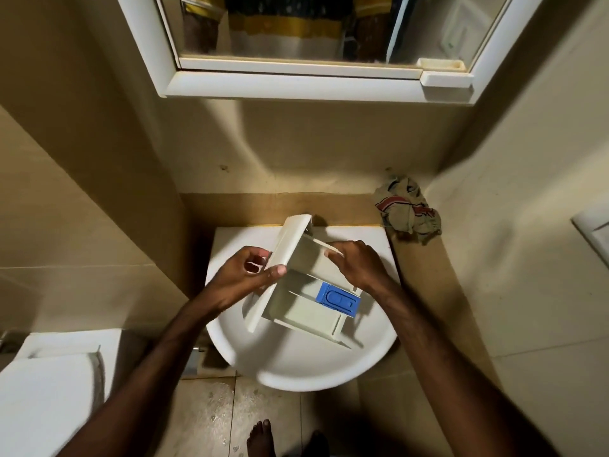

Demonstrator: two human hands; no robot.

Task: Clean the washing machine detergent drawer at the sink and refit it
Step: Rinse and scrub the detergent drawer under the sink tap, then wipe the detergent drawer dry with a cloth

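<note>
Head | both hands grip drawer [306,301] over sink [296,367] | no legible writing

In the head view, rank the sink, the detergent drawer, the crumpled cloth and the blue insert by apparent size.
Largest to smallest:
1. sink
2. detergent drawer, though it is held nearer the camera
3. crumpled cloth
4. blue insert

A white round sink [296,367] stands against the far wall, its bowl bulging toward the near side. Behind and to its right runs a brown ledge [346,206], and a crumpled cloth [408,209] with red stripes lies on the ledge in the far right corner. Below the sink, the tiled floor [204,420] looks speckled and wet, with a bare foot [260,438] on it.
</note>
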